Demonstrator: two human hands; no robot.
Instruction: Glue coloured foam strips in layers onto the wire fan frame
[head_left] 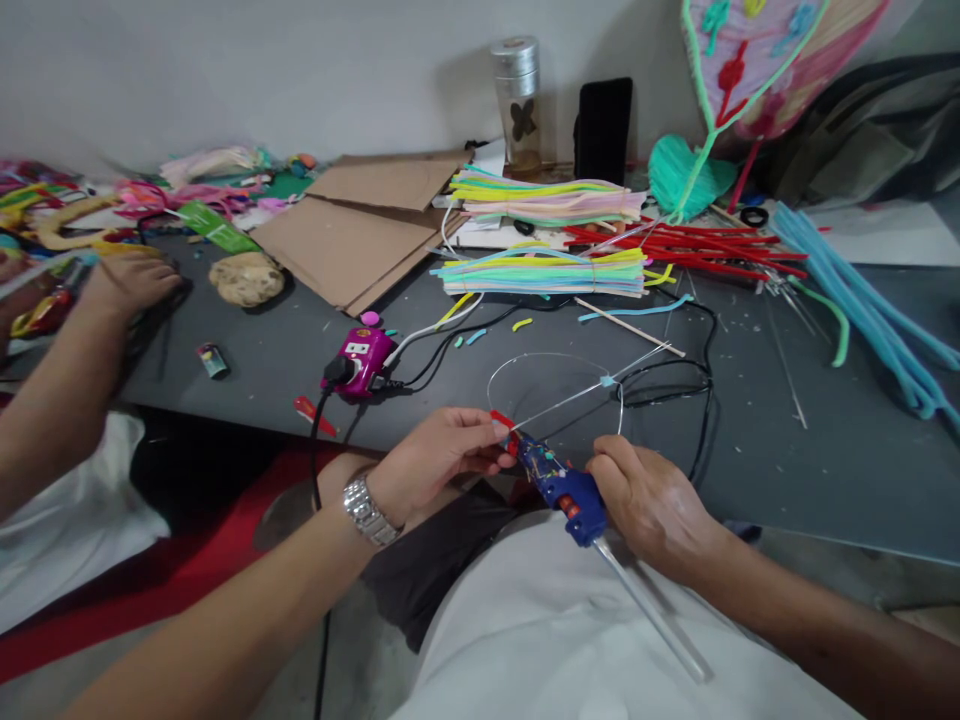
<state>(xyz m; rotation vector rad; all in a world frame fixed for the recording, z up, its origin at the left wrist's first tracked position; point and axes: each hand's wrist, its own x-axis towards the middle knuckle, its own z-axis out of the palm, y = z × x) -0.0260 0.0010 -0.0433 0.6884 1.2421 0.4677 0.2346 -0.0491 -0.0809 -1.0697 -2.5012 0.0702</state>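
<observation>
My right hand (pixel 651 497) is wrapped round a blue hot glue gun (pixel 564 488) with a clear glue stick jutting from its back. Its nozzle points at a small red piece (pixel 501 419) that my left hand (pixel 442 455) pinches between thumb and fingers. That red piece sits at the end of a thin wire frame (pixel 555 390), a loop with a straight rod crossing it, lying at the near edge of the dark table (pixel 825 440). I wear a metal watch (pixel 365 510) on the left wrist.
A purple power adapter (pixel 361 360) with black cables lies left of the wire. Bundles of coloured pipe cleaners (pixel 547 270), red ones (pixel 690 245), blue ones (pixel 862 290), cardboard sheets (pixel 352 235) and a jar (pixel 519 105) lie behind. Another person's arm and hand (pixel 112 290) reach in at left.
</observation>
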